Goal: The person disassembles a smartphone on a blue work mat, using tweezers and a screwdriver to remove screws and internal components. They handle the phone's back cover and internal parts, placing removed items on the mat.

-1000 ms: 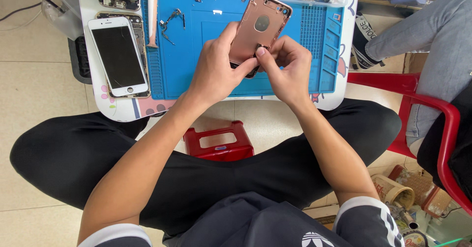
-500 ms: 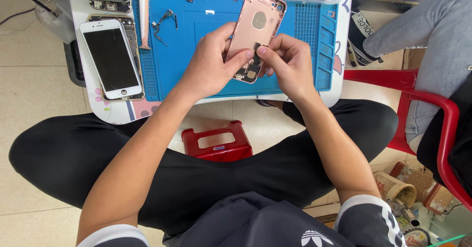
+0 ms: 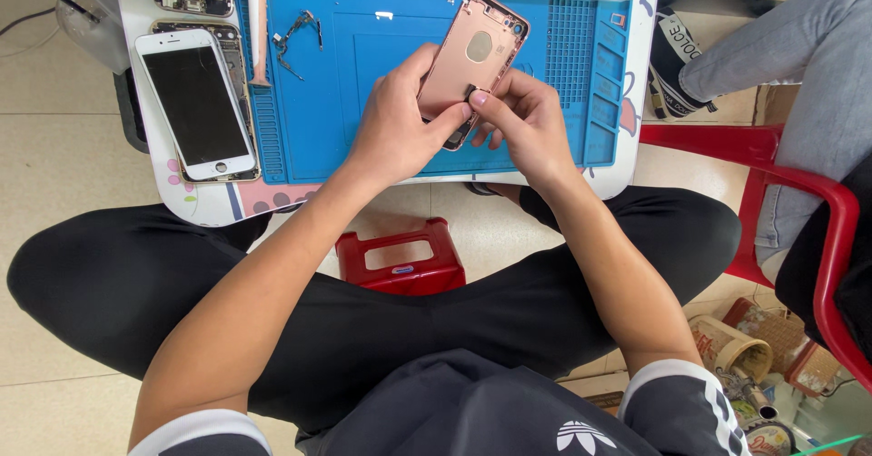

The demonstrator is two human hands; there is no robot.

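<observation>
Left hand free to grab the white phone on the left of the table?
Probably not right now. The left hand is gripping the pink phone shell together with the right hand. The path to the white phone over the blue mat looks open once it lets go.

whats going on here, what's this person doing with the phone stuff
A seated person holds a rose-gold phone rear housing in both hands above a blue repair mat. The left hand grips its lower edge, while the right hand pinches a small dark part at that end. A white phone screen assembly lies face up to the left of the mat, and a red plastic stool stands below.
</observation>
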